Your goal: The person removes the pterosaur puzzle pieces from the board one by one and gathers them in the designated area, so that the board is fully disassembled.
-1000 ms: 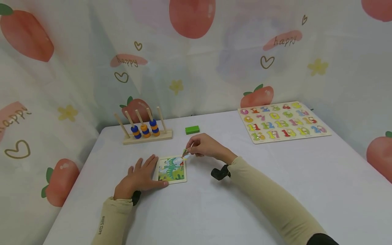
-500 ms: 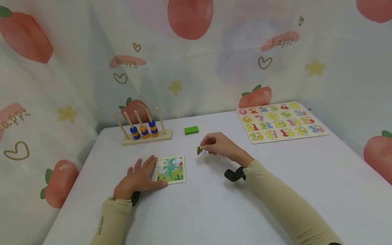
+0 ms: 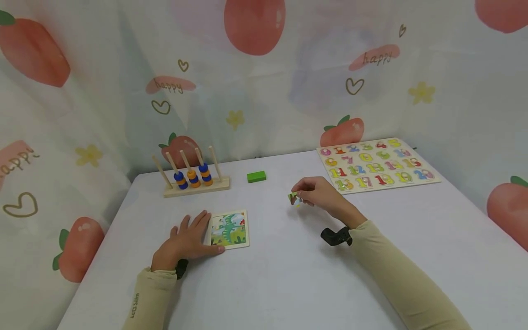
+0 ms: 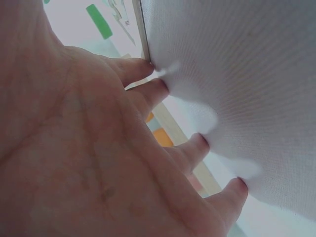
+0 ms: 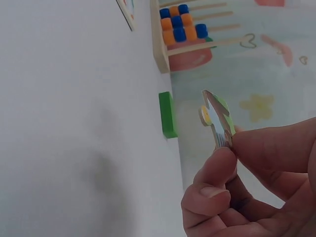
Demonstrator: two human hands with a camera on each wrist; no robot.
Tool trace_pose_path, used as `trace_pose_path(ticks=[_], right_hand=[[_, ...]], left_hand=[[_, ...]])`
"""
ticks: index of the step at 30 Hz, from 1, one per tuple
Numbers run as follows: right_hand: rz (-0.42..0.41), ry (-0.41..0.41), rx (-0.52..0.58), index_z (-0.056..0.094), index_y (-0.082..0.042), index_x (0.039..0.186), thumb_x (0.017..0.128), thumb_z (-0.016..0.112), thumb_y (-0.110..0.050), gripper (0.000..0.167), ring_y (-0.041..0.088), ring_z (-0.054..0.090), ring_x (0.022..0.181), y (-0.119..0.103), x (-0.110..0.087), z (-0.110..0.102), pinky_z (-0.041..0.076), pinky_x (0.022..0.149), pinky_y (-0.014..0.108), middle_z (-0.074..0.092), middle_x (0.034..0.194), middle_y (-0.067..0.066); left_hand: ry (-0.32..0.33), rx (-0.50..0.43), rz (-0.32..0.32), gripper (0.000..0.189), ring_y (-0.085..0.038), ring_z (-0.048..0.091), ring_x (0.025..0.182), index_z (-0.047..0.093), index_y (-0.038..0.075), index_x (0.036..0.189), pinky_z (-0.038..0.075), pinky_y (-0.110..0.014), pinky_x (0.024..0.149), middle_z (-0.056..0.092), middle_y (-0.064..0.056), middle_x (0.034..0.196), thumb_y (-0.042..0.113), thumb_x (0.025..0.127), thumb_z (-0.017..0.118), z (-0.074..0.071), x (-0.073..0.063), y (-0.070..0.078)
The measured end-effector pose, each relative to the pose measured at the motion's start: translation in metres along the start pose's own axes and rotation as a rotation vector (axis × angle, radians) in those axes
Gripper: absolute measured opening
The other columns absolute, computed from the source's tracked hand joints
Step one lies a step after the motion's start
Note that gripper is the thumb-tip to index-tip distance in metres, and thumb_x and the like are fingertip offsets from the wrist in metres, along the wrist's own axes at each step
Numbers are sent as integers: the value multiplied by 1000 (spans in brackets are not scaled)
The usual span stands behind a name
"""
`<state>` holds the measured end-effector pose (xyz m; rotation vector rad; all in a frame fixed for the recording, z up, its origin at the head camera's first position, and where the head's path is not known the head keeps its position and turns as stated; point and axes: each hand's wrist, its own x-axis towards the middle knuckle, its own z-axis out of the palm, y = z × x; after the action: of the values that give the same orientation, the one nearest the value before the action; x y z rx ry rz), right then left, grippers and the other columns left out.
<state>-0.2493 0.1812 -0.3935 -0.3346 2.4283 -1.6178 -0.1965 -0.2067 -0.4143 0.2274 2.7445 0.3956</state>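
Note:
A small jigsaw piece (image 5: 217, 118) with green, brown, pale blue and yellow print is pinched between the thumb and fingers of my right hand (image 3: 323, 197), raised above the table to the right of the puzzle. My left hand (image 3: 181, 243) lies spread at the left side of a square dinosaur puzzle (image 3: 228, 230) in a pale wooden frame. Its thumb touches the frame's lower edge and its fingertips rest at the upper left. In the left wrist view the palm and fingers (image 4: 192, 150) show, with fingertips down on the white cloth.
Behind the puzzle stands a wooden peg rack (image 3: 197, 187) with blue and orange beads on three pegs. A green block (image 3: 256, 176) lies to its right. At the back right is a wooden number board (image 3: 377, 165). A printed cloth (image 3: 264, 91) hangs behind the table.
My right hand has moved right, away from the puzzle's upper right corner, carrying the jigsaw piece. The left hand has stayed at the frame. The head view has shifted slightly.

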Motion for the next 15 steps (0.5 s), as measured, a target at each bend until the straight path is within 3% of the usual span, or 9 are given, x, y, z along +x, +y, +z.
trace_pose_path(ticks=[9,15], right_hand=[[23,102,-9,69,6,124,108,59,-6,23,26,56,84,5,-14,-25,49,70,31,68,104,13],[52,145,-25,66,7,132,109,58,-9,29,32,57,94,12,-20,-42,49,74,31,67,112,13]], left_hand=[[-9,-1,-2,122,-57,5,158,24,5,170,4,-80,119,16,-18,177,69,84,81,0,1,-3],[0,7,4,122,-59,8,156,25,4,170,8,-82,117,18,-20,176,68,83,82,0,1,-2]])
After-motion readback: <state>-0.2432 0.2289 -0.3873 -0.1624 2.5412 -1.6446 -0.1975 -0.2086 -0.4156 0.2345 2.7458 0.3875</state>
